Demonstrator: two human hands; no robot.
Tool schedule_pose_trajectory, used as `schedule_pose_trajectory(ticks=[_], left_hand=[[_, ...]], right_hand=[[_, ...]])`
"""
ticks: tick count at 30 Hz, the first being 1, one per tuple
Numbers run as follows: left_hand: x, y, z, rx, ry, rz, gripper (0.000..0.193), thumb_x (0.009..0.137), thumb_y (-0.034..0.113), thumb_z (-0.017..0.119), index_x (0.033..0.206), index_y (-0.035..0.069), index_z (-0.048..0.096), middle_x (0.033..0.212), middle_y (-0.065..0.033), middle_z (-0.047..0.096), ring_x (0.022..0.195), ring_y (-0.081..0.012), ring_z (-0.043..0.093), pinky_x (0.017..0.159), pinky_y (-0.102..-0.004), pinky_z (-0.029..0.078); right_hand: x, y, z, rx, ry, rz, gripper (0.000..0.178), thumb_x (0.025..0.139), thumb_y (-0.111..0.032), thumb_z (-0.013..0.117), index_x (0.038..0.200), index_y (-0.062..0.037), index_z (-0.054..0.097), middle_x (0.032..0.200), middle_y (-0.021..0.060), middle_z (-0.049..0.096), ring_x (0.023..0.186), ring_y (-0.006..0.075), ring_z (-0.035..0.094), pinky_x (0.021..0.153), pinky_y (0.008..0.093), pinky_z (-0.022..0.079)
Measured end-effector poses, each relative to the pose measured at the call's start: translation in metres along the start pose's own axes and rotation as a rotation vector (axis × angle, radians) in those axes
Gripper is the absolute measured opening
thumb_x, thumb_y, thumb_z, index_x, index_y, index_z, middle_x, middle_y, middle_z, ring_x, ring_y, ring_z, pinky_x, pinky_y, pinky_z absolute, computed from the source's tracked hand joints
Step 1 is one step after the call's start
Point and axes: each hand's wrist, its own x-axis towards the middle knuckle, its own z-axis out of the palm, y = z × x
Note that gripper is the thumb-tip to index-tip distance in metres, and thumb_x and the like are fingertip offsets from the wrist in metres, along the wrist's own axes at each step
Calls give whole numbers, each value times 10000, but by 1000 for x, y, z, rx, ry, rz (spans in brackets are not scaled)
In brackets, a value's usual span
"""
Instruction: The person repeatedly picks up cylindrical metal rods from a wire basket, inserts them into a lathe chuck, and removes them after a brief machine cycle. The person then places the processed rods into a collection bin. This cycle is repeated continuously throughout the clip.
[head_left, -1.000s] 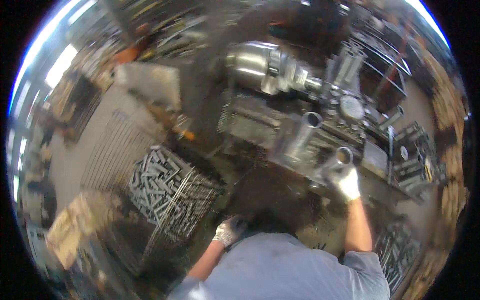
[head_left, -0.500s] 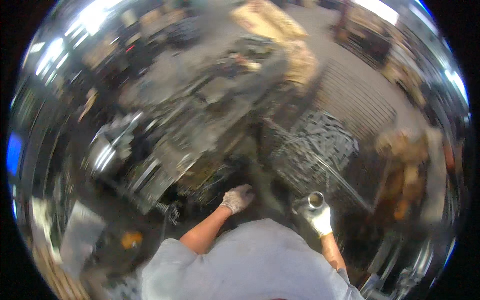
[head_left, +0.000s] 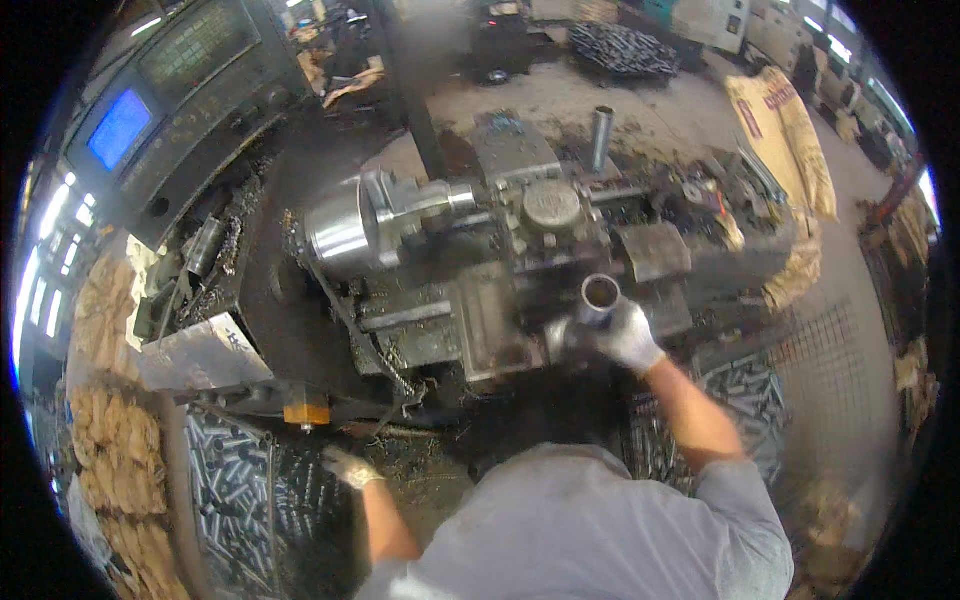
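Note:
My right hand, in a white glove, is closed around a shiny metal tube whose open end faces up. It hangs in front of the lathe's tool post. A blurred grey shape beside that hand may be a second tube. My left hand, also gloved, is low at the left with its fingers stretched out, beside a crate of metal tubes. No object shows in it. The lathe chuck has a short bright cylindrical part at its right.
Another metal tube stands upright behind the tool post. A second heap of tubes lies beyond my right forearm. At the left are a control panel with a blue screen and an orange box. Yellow sacks lie at the right.
My view has turned toward the lathe and sharpened. My right hand has come up in front of the tool post with the tube; my left hand has moved out to the left-hand crate.

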Motion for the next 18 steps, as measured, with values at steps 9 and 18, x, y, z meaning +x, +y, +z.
schedule_pose_trajectory(ticks=[9,18], left_hand=[[38,66,-15,333,-132,302,614,1071,514,510,1263,-59,620,1211,-257,711,1094,-443,679,962,-462,531],[-259,191,91,370,-1429,158,407,923,254,778,1233,-4,725,1207,-119,750,1181,-258,669,1033,-377,507]], right_hand=[[150,23,-167,162,-448,-141,406,834,-207,762,1197,-26,730,1064,113,768,979,228,741,916,373,584],[397,-4,-25,-173,-830,-104,321,928,-173,679,1212,-32,729,1134,58,753,1007,198,695,872,352,557]])
